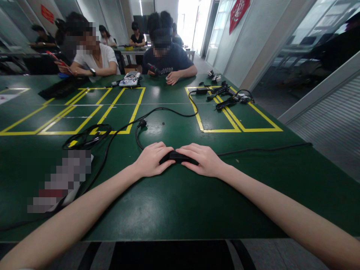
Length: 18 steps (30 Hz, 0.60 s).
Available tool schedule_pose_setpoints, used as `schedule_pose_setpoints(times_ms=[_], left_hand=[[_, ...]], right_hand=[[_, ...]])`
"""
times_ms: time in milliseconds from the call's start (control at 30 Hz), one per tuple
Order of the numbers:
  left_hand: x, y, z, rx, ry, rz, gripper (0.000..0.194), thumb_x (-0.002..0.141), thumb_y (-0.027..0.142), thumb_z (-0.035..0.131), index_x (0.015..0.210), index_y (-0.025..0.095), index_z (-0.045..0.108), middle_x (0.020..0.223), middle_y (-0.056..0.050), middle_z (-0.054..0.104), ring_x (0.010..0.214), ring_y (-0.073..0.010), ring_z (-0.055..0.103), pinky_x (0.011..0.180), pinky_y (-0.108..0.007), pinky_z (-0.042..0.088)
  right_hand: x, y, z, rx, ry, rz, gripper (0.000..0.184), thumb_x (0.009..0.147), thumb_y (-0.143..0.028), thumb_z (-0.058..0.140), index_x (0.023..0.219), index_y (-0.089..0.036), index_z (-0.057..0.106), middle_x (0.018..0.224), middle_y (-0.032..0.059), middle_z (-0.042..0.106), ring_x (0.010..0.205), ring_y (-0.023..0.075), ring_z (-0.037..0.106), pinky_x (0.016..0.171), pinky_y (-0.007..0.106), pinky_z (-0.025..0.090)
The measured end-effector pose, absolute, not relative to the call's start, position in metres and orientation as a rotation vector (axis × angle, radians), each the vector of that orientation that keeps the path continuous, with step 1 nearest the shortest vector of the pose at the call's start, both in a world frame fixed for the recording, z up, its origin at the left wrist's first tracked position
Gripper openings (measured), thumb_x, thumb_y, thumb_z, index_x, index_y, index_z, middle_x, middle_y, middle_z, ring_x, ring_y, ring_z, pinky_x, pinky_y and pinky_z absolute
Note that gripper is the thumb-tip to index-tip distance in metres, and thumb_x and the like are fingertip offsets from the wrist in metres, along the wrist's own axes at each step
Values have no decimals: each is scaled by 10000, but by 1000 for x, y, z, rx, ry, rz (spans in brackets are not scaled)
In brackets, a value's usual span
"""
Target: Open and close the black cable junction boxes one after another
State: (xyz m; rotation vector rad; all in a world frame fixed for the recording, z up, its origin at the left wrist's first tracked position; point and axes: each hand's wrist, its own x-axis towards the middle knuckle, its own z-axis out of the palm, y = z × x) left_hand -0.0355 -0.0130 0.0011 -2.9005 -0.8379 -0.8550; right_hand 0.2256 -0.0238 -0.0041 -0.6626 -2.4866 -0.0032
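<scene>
A slim black power adapter lies crosswise on the green table in front of me. My left hand grips its left end, with fingers over the top and the thumb along the near side. Around the right end my right hand is closed in the same way. Both ends are covered by the hands. A short black cord with a plug curves out from behind my left hand. From behind my right hand a black cable runs toward the table's right edge.
On the left are a coiled black cable and a power strip, partly blurred. Yellow tape marks rectangles on the table. Black devices and cables lie at the far right. Two people sit across, one with a hand on the table.
</scene>
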Motion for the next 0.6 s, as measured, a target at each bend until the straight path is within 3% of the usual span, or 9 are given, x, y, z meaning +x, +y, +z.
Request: schedule_pose_setpoints(times_ms=[100,267,367,467,533,600], left_hand=[[-36,-13,1,-2883,-791,-886,396,1053,432,494,1185,102,669,912,-121,724,828,-225,680,740,-350,570],[-36,-13,1,-2862,-758,-951,394,1037,395,551,1313,123,623,955,-108,743,856,-220,692,757,-350,578],[-36,-14,2,-2797,-737,-1032,431,1012,316,587,1415,164,553,1211,-143,731,1094,-261,682,919,-420,575],[-36,-17,4,-2657,-781,-1160,525,979,248,602,1490,210,489,1488,-168,581,1355,-315,554,1102,-530,486],[-36,-18,4,-2661,-808,-1174,521,974,228,592,1485,211,494,1478,-162,589,1360,-308,555,1109,-528,484],[-36,-17,2,-2820,-761,-1063,434,994,220,558,1426,185,549,1325,-135,692,1227,-256,646,1026,-448,549]], right_hand=[[224,-26,-2,-629,-2597,-67,439,1043,-320,528,1470,-223,558,1345,149,661,1103,260,676,902,422,605],[226,-23,-2,-679,-2657,-110,474,1051,-286,495,1524,-267,517,1291,133,647,1123,248,647,921,416,603],[233,-17,-3,-692,-2627,-152,474,1050,-280,486,1522,-264,522,1297,143,634,1149,263,635,947,432,594],[247,-8,-2,-765,-2479,-162,484,1046,-284,488,1529,-258,510,1279,148,633,1154,280,635,948,444,590],[261,0,1,-849,-2308,-152,508,1040,-294,499,1545,-254,482,1262,152,631,1133,289,640,933,454,589],[277,9,3,-955,-2128,-169,527,1025,-321,513,1547,-255,475,1238,154,628,1118,307,637,931,484,581]])
